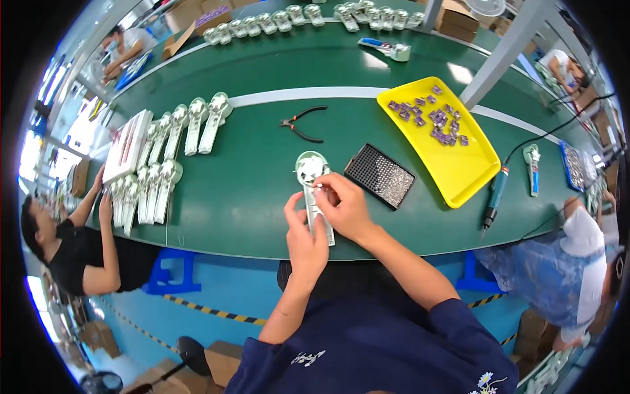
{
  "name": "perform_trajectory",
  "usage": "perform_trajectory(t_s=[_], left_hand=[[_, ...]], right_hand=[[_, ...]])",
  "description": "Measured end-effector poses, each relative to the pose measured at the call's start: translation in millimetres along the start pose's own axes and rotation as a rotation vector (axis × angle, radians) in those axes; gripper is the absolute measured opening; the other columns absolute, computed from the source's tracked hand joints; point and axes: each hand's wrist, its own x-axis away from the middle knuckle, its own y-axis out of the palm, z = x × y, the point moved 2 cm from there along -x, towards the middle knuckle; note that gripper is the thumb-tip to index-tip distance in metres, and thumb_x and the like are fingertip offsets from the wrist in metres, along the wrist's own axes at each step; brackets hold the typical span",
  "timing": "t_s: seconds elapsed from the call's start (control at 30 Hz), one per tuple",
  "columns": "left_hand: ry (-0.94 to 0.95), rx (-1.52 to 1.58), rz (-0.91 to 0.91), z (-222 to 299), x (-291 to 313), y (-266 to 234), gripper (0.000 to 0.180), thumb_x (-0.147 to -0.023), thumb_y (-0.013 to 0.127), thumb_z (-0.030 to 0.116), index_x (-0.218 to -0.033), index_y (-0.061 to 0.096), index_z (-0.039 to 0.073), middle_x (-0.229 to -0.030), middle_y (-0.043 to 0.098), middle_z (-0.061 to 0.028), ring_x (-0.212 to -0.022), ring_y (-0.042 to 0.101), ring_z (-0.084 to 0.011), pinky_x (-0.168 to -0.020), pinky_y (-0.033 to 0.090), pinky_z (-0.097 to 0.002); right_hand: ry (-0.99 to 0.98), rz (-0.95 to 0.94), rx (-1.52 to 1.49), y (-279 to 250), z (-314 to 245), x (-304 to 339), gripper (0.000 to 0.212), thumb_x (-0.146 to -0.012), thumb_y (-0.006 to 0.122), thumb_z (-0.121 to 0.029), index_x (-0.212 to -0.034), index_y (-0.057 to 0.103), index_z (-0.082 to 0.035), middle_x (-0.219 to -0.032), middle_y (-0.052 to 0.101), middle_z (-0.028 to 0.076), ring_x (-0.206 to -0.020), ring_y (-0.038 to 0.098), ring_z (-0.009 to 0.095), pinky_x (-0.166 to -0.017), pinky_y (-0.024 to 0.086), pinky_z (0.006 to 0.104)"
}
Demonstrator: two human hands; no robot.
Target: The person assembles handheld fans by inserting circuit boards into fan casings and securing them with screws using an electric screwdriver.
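A pale plastic housing point(313, 169) with a round head and a long, straight handle lies in front of me, head pointing away. My left hand point(306, 241) grips its handle from the left, thumb and fingers on either side. Over the neck of the housing, my right hand point(346, 209) is closed in a pinch; whatever is between its fingertips is too small to make out. Just right of the housing sits a black perforated tray point(380, 175) with many small metal pieces in its holes. Beyond the hands lie cutting pliers point(305, 125) with orange and black handles, their jaws facing left.
A yellow tray point(453, 177) holds small purple parts. An electric screwdriver point(497, 197) with a cable lies at the right. Rows of similar housings point(174, 134) stand at left, near a co-worker point(85, 249) in black. A grey post point(505, 52) rises behind the yellow tray.
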Motion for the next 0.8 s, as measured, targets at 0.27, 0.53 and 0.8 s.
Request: perform_trajectory(t_s=[0.27, 0.53, 0.8], left_hand=[[-0.029, -0.172, -0.022, -3, 13, 17, 0.054, -0.093, 0.056, 0.008, -0.141, 0.033, 0.007, -0.094, 0.067, -0.0167, -0.076, 0.069, -0.0287, -0.07, 0.05, -0.0407], [0.271, -0.213, -0.176, -11, -35, -13, 0.043, -0.078, 0.068, -0.007, -0.12, 0.063, -0.002, -0.088, 0.053, -0.0038, -0.077, 0.049, -0.0117, -0.067, 0.044, -0.0239], [0.33, -0.137, -0.167, -37, -54, -12, 0.018, -0.079, 0.068, -0.006, -0.097, 0.07, -0.003, -0.08, 0.064, -0.0082, -0.072, 0.059, -0.015, -0.065, 0.045, -0.0259]], right_hand=[[-0.009, -0.097, 0.091, -20, 6, 15, 0.014, -0.084, 0.066, -0.009, -0.096, 0.068, -0.003, -0.082, 0.061, 0.006, -0.058, 0.054, 0.016, -0.052, 0.043, 0.0283], [-0.043, -0.132, 0.123, -31, 2, 11, 0.013, -0.084, 0.069, -0.014, -0.095, 0.072, -0.01, -0.091, 0.064, 0.002, -0.072, 0.065, 0.02, -0.062, 0.052, 0.0315], [-0.147, -0.362, 0.337, -52, -7, 3, 0.04, -0.08, 0.066, -0.006, -0.119, 0.067, -0.017, -0.106, 0.064, -0.004, -0.076, 0.067, 0.019, -0.058, 0.054, 0.0307]])
